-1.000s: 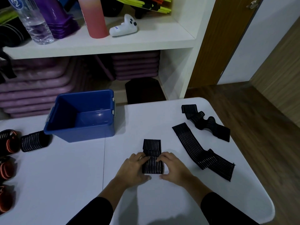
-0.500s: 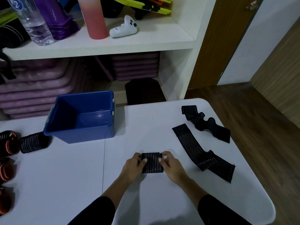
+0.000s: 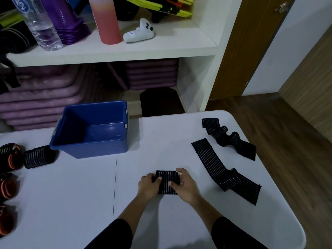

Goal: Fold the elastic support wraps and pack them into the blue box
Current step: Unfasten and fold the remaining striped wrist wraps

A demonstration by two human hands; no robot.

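On the white table [image 3: 71,194], near the front edge at centre, the folded wrap [image 3: 168,180] lies as a short black ribbed block with thin pale stripes. The left hand [image 3: 147,186] grips its left edge, thumb on top, fingers curled round the side. The right hand [image 3: 187,186] pinches the right edge the same way, thumb lying on the top face. Both hands are closed on it; can't tell if it is lifted or resting on the table. Dark sleeves cover both forearms.

The blue box [image 3: 93,150] sits further back and left of the hands, well apart from them, open top, nothing visible inside. Just beside its left wall lies a rolled wrap [image 3: 38,156], striped, on its side. At the far left edge are black-and-orange straps [image 3: 9,157], partly cut off.

Right of the hands, a long wrap [image 3: 212,159] lies flat and unfolded, running diagonally, its near end doubled over. Behind it, near the table's right back corner, a crumpled wrap [image 3: 230,139] lies wavy and loose. The two are near each other, not clearly touching.

Behind the table, a white shelf [image 3: 116,51] carries a water bottle [image 3: 39,24], a purple stack [image 3: 70,27], a pink tumbler [image 3: 107,20] and a white controller [image 3: 139,32]. Purple mats [image 3: 36,97] are stacked beneath. A wooden door [image 3: 251,42] stands to the right.
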